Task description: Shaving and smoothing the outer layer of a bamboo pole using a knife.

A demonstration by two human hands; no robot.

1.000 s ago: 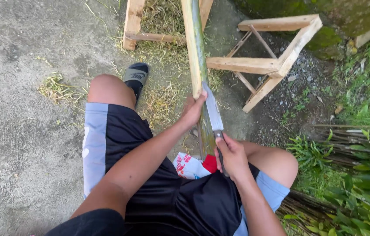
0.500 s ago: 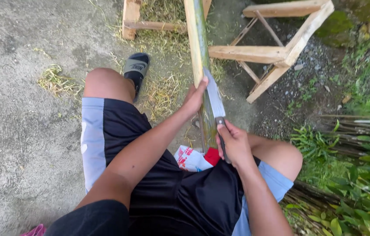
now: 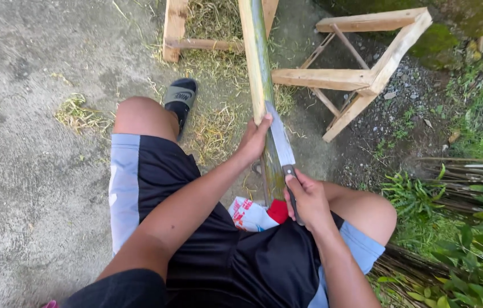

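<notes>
Grey concrete ground (image 3: pixel 30 188) fills the left side, with a small clump of dry yellow grass shavings (image 3: pixel 79 114) lying on it. Next right, a bare knee and black shorts with a pale blue-grey side stripe (image 3: pixel 124 188); beyond the knee a black and grey slide sandal (image 3: pixel 181 97) sits on the foot. Above it, a pale wooden frame (image 3: pixel 174 31) stands on scattered straw.

Centre: a long green-and-tan bamboo pole (image 3: pixel 257 63) runs from the top edge down toward the lap, its lower end near a red and white printed cloth or wrapper (image 3: pixel 256 215) between the thighs. Left hand (image 3: pixel 254 140) is clenched around the bamboo pole from its left side, thumb tip touching the blade's back. A long flat steel knife (image 3: pixel 280 140) lies along the pole's right face, tip pointing away. Right hand (image 3: pixel 310 197) grips the knife's dark handle, fingers wrapped shut, thumb along the top.

Right of the pole, a pale wooden sawhorse (image 3: pixel 361 74) stands on dark gravelly soil. Far right: green leafy plants (image 3: pixel 470 228) and a bundle of thin dry sticks (image 3: pixel 470 174) lying just beside them.
</notes>
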